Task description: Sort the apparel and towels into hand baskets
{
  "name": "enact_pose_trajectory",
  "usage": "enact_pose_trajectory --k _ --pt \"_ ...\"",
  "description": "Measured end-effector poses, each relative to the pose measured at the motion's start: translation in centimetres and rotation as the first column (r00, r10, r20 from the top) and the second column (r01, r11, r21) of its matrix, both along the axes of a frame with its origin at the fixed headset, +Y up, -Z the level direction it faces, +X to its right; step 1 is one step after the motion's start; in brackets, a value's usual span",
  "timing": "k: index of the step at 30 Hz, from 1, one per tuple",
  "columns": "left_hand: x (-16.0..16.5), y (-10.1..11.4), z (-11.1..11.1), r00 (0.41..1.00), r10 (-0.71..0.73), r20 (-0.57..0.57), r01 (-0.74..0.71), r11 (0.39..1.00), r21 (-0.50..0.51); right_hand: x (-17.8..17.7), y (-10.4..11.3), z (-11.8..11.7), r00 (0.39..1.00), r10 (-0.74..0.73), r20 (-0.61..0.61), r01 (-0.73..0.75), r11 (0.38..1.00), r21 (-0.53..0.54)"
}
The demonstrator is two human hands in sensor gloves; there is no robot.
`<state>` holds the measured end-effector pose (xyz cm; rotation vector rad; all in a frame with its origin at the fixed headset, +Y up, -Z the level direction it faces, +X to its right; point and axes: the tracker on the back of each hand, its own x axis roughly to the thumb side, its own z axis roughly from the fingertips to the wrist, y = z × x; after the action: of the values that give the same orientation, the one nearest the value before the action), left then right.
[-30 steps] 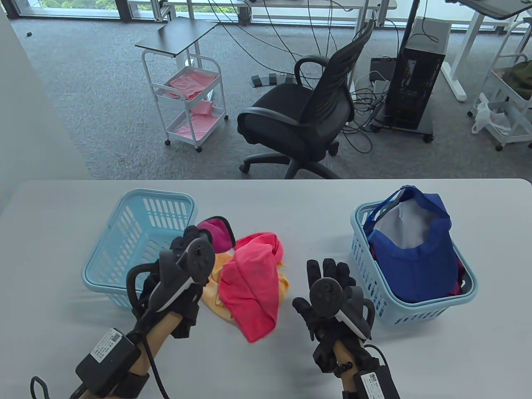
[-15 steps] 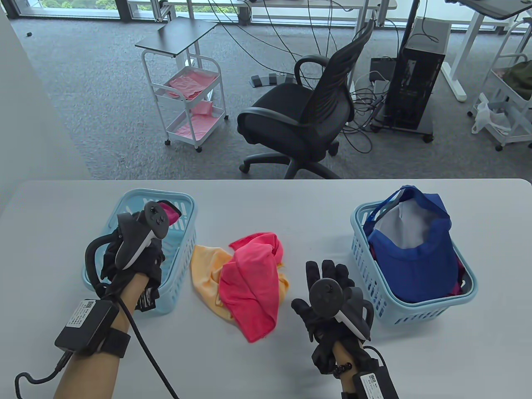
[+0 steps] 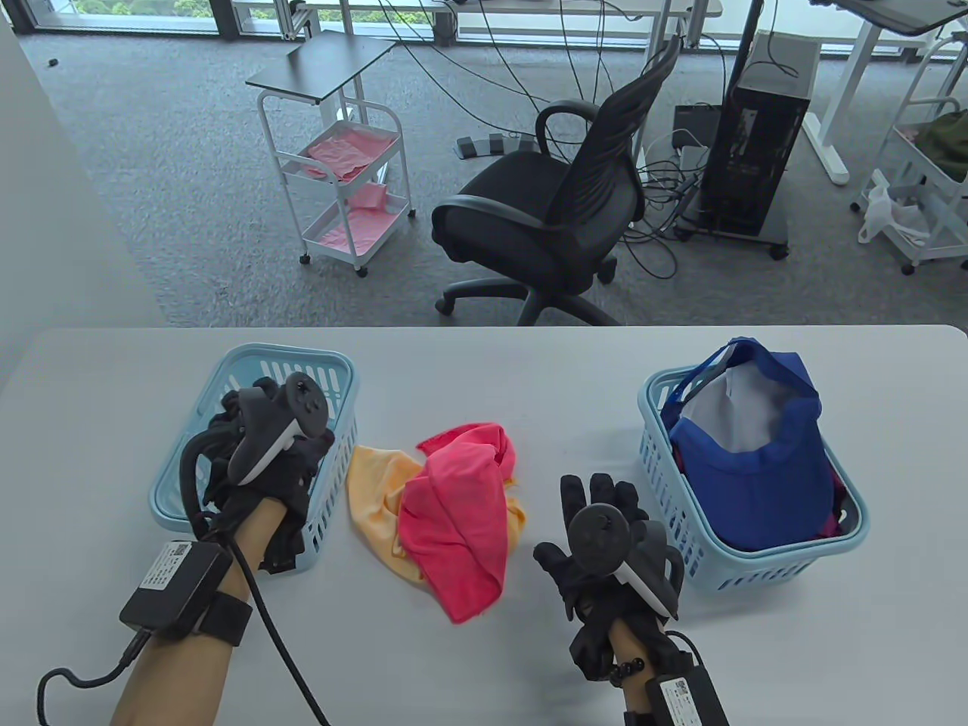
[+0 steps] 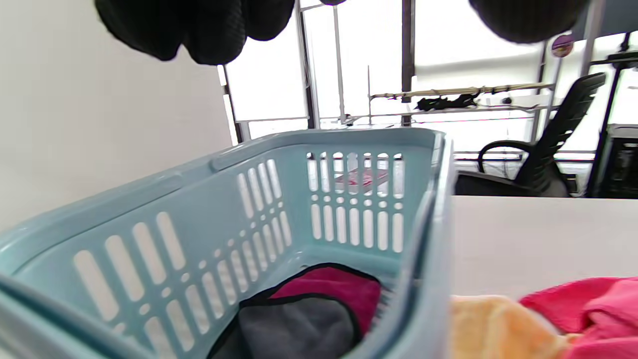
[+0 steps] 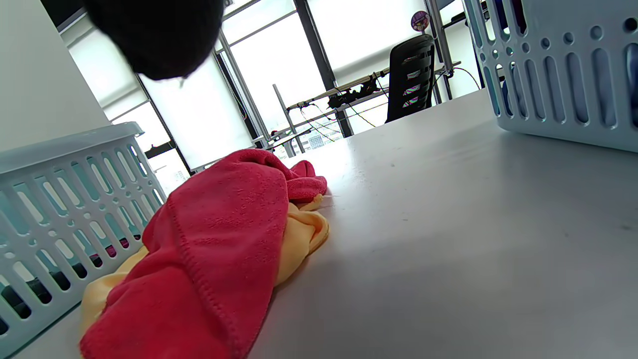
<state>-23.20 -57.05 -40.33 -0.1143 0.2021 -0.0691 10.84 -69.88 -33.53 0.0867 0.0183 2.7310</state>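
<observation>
A red towel [image 3: 457,514] lies on top of an orange towel [image 3: 374,491] at mid table; both also show in the right wrist view, the red towel [image 5: 219,239] above the orange towel [image 5: 299,234]. My left hand [image 3: 249,442] hangs over the left light-blue basket [image 3: 333,370], its fingers [image 4: 199,25] apart and holding nothing. A magenta and grey towel with black trim [image 4: 319,309] lies on that basket's floor. My right hand [image 3: 597,514] rests flat on the table, fingers spread, empty, right of the towels.
The right light-blue basket [image 3: 764,571] holds a blue cap [image 3: 756,469] on darker clothes. The grey table [image 3: 529,363] has its far edge beyond the baskets. An office chair [image 3: 560,219] and a white cart [image 3: 348,189] stand on the floor behind.
My left hand carried the magenta towel from the pile to the left basket and let it go inside. My right hand has stayed still on the table.
</observation>
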Motion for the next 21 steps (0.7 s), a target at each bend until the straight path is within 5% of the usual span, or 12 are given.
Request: enact_pose_trajectory --k 5,9,13,21 --pt "8.1 -0.8 1.8 0.960 0.073 0.270 -0.078 0.997 0.006 0.1 0.0 0.1 1.000 0.003 0.011 -0.003 1.000 -0.002" --pt "13.6 -5.0 2.5 0.921 0.089 0.379 -0.069 0.995 -0.067 0.3 -0.1 0.0 1.000 0.006 0.026 -0.006 1.000 -0.006" --pt "16.2 -9.6 0.5 0.928 0.092 0.361 -0.043 0.989 -0.140 0.8 -0.3 -0.1 0.999 -0.003 0.048 0.004 1.000 -0.014" --pt "16.5 -14.3 -2.9 0.953 0.100 0.287 -0.038 0.976 -0.215 1.3 -0.6 -0.3 0.997 -0.019 0.076 0.021 0.999 -0.028"
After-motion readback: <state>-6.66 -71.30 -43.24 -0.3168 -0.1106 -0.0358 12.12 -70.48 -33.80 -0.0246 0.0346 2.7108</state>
